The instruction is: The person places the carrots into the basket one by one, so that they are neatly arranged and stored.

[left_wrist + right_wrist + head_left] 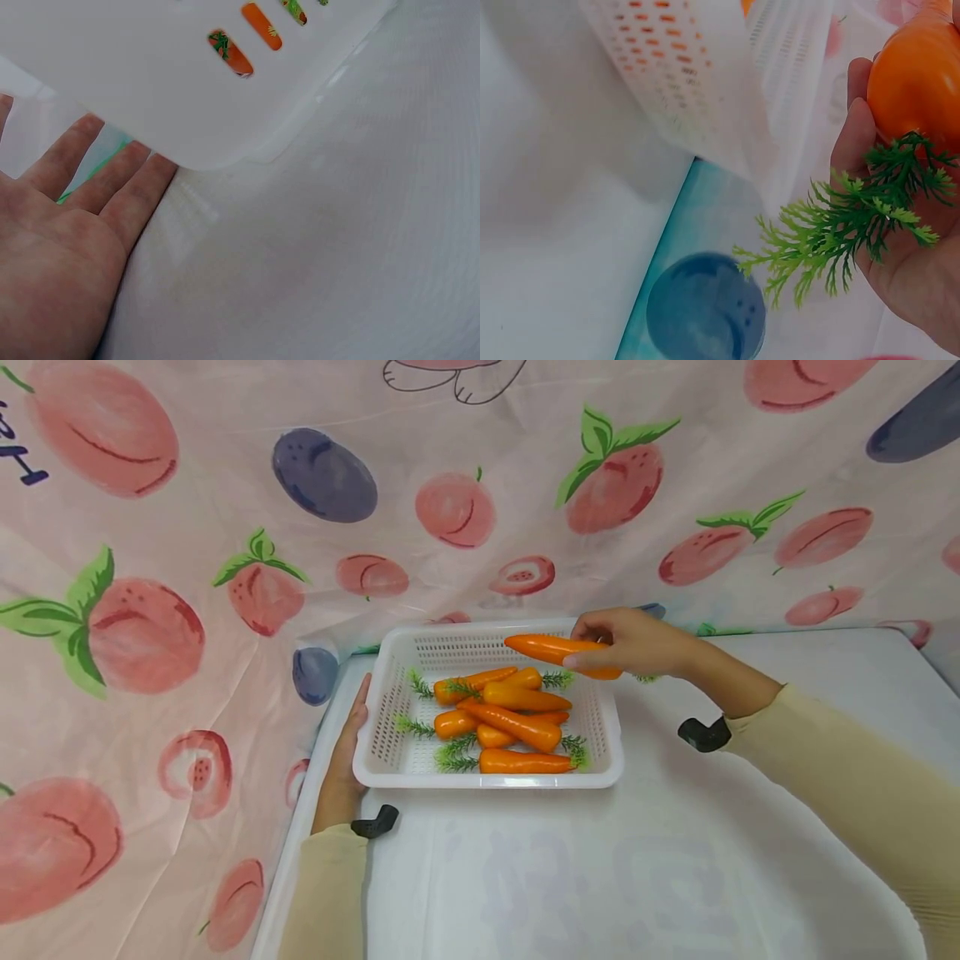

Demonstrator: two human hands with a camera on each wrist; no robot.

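Observation:
A white plastic basket (495, 782) with slotted walls holds several orange toy carrots (525, 762) with green tops, lying in a loose pile. Over its right rim, my right hand (633, 643) grips one more carrot (543, 647), tip pointing left. In the right wrist view that carrot's feathery green top (840, 217) hangs out beside the palm. My left hand (347, 760) lies along the basket's left wall with straight fingers. In the left wrist view the fingertips of the left hand (67, 232) are right at the basket's edge (150, 112).
The basket stands at the back of a white-covered table (540, 868). Behind and to the left hangs a pink cloth (420, 435) printed with fruit. A dark strap piece (705, 735) sits on the right wrist, another (375, 821) on the left.

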